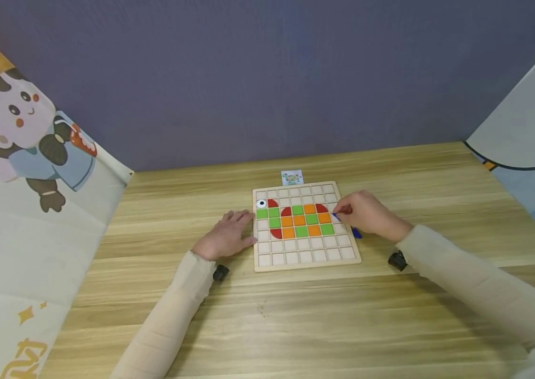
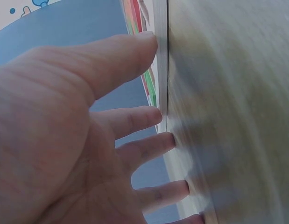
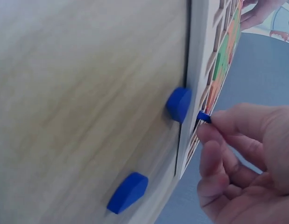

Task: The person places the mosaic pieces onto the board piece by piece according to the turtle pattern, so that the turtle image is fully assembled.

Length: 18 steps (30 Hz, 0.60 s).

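A wooden grid board (image 1: 303, 256) lies on the table, filled partly with green, orange and red tiles and one white eye tile (image 1: 261, 203). My right hand (image 1: 361, 211) pinches a small blue tile (image 3: 204, 116) between thumb and forefinger, low over the board's right side, beside the orange tile (image 1: 324, 217). Two more blue pieces (image 3: 128, 192) lie on the table just off the board's right edge; in the head view the hand partly hides them. My left hand (image 1: 226, 235) has its fingers spread and straight, with fingertips and thumb at the board's left edge.
A small picture card (image 1: 292, 177) lies against the board's far edge. Behind the wooden table (image 1: 267, 326) stands a dark grey-blue panel (image 1: 267, 79). Printed cartoon sheets (image 1: 26, 121) stand along the left and right sides.
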Tool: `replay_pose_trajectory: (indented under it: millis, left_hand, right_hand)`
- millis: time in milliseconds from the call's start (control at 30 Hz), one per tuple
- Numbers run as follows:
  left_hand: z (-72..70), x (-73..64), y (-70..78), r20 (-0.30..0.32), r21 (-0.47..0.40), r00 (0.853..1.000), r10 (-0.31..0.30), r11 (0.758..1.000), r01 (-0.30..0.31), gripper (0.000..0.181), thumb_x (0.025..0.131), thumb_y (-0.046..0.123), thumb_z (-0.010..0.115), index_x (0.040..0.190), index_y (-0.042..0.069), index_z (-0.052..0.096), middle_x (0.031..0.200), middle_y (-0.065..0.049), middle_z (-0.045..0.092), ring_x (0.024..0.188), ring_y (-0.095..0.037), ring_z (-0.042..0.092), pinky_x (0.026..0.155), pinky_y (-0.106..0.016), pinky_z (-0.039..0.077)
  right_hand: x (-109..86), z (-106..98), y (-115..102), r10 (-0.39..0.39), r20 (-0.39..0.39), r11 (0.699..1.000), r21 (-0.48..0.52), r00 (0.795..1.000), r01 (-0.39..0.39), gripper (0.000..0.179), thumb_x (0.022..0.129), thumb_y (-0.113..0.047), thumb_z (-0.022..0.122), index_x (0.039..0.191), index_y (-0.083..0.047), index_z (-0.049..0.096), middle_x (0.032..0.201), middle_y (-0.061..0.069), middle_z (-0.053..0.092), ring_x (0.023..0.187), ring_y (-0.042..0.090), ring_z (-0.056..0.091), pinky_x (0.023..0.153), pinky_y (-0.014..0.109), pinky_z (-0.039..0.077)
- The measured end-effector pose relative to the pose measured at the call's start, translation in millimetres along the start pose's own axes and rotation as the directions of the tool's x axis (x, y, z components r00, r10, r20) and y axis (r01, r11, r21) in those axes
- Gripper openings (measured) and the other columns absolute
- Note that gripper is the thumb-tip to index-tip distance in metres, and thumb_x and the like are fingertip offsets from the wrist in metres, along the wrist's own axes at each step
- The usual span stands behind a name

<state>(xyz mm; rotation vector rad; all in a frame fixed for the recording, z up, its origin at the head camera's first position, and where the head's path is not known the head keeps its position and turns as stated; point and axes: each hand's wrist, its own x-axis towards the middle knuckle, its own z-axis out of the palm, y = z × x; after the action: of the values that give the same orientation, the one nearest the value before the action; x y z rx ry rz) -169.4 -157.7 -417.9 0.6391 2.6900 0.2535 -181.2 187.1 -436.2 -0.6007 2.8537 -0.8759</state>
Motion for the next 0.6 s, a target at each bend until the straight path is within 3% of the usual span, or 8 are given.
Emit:
replay_pose_trajectory:
  millis: [200, 600]
  left_hand:
    - [-0.5, -0.7, 0.7, 0.010, -0.014, 1.000, -0.014, 1.000, 0.015, 0.068, 0.096, 0.040, 0.053, 0.150, 0.010, 0.025, 0.155, -0.011, 0.020, 0.139, -0.041, 0.011, 0.113, -0.051, 0.012]
    - [-1.4, -1.9, 1.3, 0.001, -0.003, 1.000, 0.006, 1.000, -0.006, 0.068, 0.096, 0.040, 0.052, 0.150, 0.008, 0.025, 0.154, -0.013, 0.020, 0.139, -0.041, 0.012, 0.113, -0.051, 0.011]
  right_hand:
    - [1.7, 0.5, 0.7, 0.035, -0.026, 0.999, -0.033, 0.999, -0.035, 0.010, 0.085, -0.006, 0.069, 0.094, -0.004, 0.074, 0.087, 0.004, 0.068, 0.075, 0.016, 0.062, 0.068, 0.035, 0.054]
    - [3.6, 4.1, 1.2, -0.050, -0.015, 0.998, -0.033, 0.999, 0.049, 0.007, 0.084, -0.005, 0.070, 0.090, -0.009, 0.073, 0.089, 0.001, 0.063, 0.078, 0.017, 0.060, 0.070, 0.036, 0.054]
